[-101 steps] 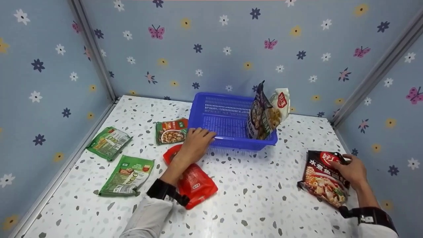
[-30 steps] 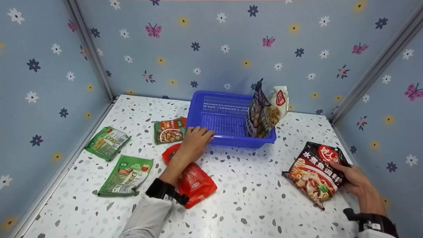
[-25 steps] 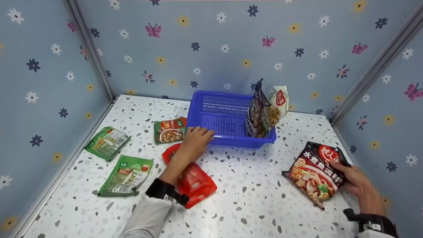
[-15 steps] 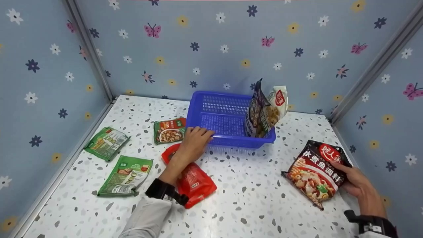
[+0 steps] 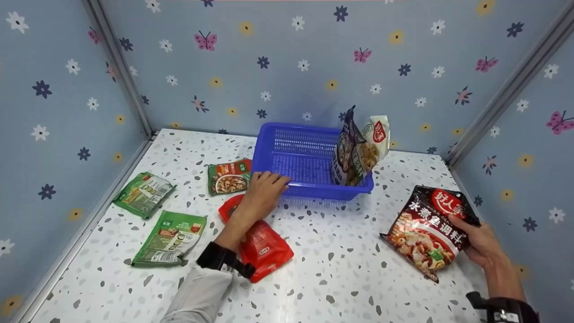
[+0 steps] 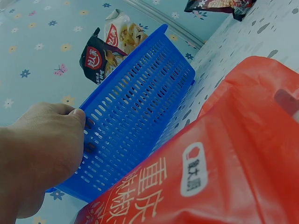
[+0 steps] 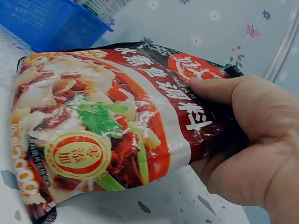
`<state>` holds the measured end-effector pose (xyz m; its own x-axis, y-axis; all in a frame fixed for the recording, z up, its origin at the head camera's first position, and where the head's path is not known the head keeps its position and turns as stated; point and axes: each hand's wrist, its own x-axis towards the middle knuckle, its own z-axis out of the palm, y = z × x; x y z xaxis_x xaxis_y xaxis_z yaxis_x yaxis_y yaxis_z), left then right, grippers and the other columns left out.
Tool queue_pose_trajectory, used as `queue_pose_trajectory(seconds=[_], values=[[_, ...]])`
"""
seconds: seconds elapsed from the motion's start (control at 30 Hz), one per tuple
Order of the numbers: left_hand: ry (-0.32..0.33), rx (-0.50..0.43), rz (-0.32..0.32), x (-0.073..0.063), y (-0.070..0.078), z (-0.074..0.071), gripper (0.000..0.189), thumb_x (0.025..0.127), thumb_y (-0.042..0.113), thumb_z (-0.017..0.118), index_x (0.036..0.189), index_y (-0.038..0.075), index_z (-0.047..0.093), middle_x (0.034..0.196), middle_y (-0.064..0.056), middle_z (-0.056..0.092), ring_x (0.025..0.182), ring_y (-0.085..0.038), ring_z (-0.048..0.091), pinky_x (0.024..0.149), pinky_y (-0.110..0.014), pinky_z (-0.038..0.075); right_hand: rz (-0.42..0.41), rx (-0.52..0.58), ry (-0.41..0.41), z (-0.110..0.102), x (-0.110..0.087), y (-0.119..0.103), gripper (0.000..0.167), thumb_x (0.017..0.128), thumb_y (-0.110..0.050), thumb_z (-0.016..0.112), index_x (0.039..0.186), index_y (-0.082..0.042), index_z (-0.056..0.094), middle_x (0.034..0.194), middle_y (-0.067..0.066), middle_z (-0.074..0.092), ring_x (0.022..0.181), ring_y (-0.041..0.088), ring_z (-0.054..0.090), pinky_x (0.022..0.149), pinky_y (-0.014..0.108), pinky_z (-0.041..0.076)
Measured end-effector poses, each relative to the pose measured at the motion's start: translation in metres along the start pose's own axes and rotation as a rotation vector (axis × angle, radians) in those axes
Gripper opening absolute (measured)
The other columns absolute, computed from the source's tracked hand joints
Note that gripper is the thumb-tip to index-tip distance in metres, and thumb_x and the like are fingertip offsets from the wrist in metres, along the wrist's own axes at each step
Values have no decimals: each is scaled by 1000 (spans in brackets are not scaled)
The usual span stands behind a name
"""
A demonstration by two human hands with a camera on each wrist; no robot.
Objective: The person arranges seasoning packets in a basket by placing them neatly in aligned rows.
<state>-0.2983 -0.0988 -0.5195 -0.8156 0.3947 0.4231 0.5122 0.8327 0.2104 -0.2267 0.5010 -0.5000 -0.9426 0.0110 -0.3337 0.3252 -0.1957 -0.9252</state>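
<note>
My left hand (image 5: 262, 197) grips the near left rim of a blue plastic basket (image 5: 309, 190); in the left wrist view the thumb lies against the perforated wall. With my right hand (image 5: 483, 242) I hold a black and red seasoning packet (image 5: 428, 235) by its right edge. The right wrist view shows the thumb on the printed front and the other fingers mostly hidden behind. The packet is tilted, its food picture facing up. In the basket's right end stand a dark packet (image 5: 344, 150) and a white-topped packet (image 5: 373, 146), both upright.
Under my left forearm lies a red pouch (image 5: 264, 246). A red and green packet (image 5: 229, 177) is just left of the basket. Two green packets, one nearer (image 5: 172, 237) and one farther (image 5: 145, 194), lie at left. Flowered panels (image 5: 287, 63) enclose the speckled table (image 5: 332, 269).
The seasoning packet was lying farther right with my right hand on its edge; it has turned, shifted left and come up slightly in that hand's grip. My left hand has stayed on the basket rim.
</note>
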Motion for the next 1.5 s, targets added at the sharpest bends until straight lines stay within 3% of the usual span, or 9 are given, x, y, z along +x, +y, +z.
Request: queue_pose_trajectory(seconds=[0.1,0.2,0.37,0.43,0.67,0.9,1.1,1.27,1.5], values=[[-3,9,-2,0,0,0,36,121,35,52,146,18,71,130,-10,80,119,-33,70,105,-54,49,-32,-85,34,9,-5,-4,45,112,-22,72,147,-21,44,113,-10,82,107,10,81,97,30,68],[-9,12,-2,1,0,0,36,121,35,52,147,19,71,131,-10,80,119,-32,70,105,-53,49,-66,-181,51,19,-12,-10,46,111,-25,74,146,-18,46,110,-13,81,105,7,80,94,28,68],[-13,4,-6,1,0,0,35,120,35,54,148,20,70,132,-9,80,120,-32,70,106,-54,49,-185,-348,72,40,-28,-21,13,111,-23,74,122,-18,70,103,-12,82,93,7,79,81,25,66],[-14,4,-9,1,0,0,35,120,35,54,148,21,70,133,-8,80,121,-32,70,106,-54,49,-233,-428,88,50,-32,-25,10,111,-22,75,117,-15,78,99,-12,82,89,7,79,79,24,66],[-3,19,6,1,0,0,35,120,34,54,145,18,71,131,-10,80,121,-34,71,105,-54,50,-327,-726,150,79,-45,-33,48,111,-30,75,126,16,74,93,-21,80,88,2,79,79,22,65],[-9,21,8,1,0,0,36,121,34,51,146,17,71,133,-10,79,123,-34,70,106,-55,49,-401,-722,181,106,-57,-38,52,110,-28,76,135,17,70,97,-26,78,91,-1,78,80,21,66],[-16,16,2,1,0,-2,37,121,36,51,147,18,70,133,-10,79,123,-35,70,106,-55,49,-513,-711,216,129,-64,-43,42,108,-23,79,122,16,77,93,-26,78,86,-1,79,76,19,65],[-14,14,4,1,0,-2,36,120,35,53,147,17,70,133,-11,79,122,-35,71,105,-55,50,-581,-714,237,148,-64,-46,38,106,-22,81,120,14,78,90,-27,78,82,-1,78,74,18,64],[5,10,14,1,0,-1,32,118,30,59,145,17,71,130,-11,80,119,-35,71,103,-55,50,-669,-616,232,178,-61,-53,30,104,-16,83,110,14,81,85,-26,80,79,1,82,70,19,65]])
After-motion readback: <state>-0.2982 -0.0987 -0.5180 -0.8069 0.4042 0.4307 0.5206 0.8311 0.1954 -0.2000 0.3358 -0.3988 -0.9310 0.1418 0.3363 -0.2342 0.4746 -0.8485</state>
